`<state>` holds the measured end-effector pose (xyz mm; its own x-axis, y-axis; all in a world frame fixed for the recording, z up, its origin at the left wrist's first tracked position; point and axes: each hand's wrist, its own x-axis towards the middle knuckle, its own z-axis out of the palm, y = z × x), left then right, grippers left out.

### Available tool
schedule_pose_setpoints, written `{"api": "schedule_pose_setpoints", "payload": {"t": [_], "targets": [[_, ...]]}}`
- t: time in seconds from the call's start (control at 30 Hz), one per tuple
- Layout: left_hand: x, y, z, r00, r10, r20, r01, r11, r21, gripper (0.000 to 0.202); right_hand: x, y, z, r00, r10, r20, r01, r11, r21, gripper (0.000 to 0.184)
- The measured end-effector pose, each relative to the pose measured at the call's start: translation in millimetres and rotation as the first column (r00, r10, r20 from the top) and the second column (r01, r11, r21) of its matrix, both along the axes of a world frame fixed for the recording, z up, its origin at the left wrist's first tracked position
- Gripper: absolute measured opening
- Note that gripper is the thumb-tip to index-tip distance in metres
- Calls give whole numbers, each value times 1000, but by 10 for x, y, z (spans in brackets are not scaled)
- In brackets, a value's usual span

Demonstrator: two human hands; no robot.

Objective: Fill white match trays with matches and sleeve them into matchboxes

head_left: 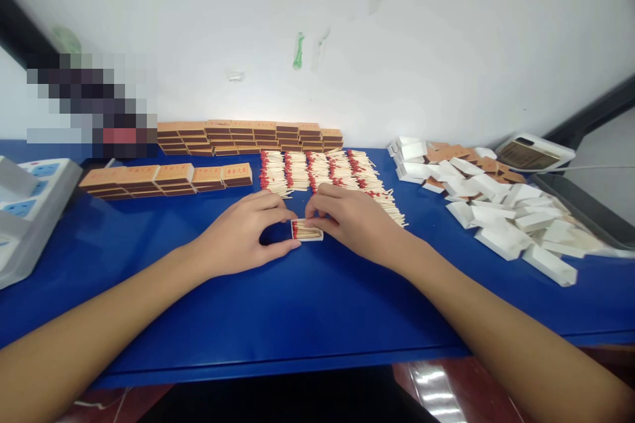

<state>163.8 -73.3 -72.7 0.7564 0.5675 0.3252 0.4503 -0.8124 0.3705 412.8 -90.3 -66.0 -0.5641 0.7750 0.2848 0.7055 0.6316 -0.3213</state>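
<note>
A small white matchbox tray (306, 231) filled with red-tipped matches lies on the blue table (297, 304) between my hands. My left hand (243, 234) pinches its left end between thumb and fingers. My right hand (350, 218) closes on its right end, fingertips on the top edge. Just behind the hands lie rows of loose red-tipped matches (322, 172).
Stacks of tan closed matchboxes (248, 135) line the wall, with another row (166, 180) at the left. A heap of white trays and tan sleeves (496, 205) fills the right side. A white power strip (30, 211) sits at the far left; a phone (533, 153) at the back right.
</note>
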Motion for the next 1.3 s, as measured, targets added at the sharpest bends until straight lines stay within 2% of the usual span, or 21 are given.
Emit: {"api": "schedule_pose_setpoints", "payload": {"t": [0.33,0.47,0.53,0.6,0.67,0.8,0.97,1.03,1.17,1.3], "targets": [[-14,-7,3,1000,-6,-3,6,1000,8,28,20,-8,3,999,26,-23,-25,1000,8,11],[-35,22,10,1000,2,-8,-2,1000,15,30,234,42,180,997,25,-74,-20,998,62,13],[-53,43,15,1000,13,-4,-13,1000,23,31,401,81,284,995,-48,-92,58,992,111,15],[-69,58,19,1000,22,11,-22,999,28,30,559,122,354,990,-123,-69,130,986,102,18],[-78,62,20,999,29,27,-30,999,24,30,672,152,382,988,-150,-34,152,988,42,21],[-80,43,13,999,38,-11,-38,999,0,29,748,151,387,994,-100,42,106,980,-167,23],[-82,20,12,999,29,-39,-29,999,18,30,752,68,465,986,-105,128,151,884,-442,27],[-81,18,12,999,24,-48,-23,999,27,31,751,47,491,979,-104,176,178,858,-482,25],[-73,16,9,998,25,-65,-22,999,46,32,726,42,481,970,-99,222,199,849,-489,18],[-68,10,9,998,24,-65,-21,999,47,33,713,49,431,976,-77,204,171,851,-496,27]]}}
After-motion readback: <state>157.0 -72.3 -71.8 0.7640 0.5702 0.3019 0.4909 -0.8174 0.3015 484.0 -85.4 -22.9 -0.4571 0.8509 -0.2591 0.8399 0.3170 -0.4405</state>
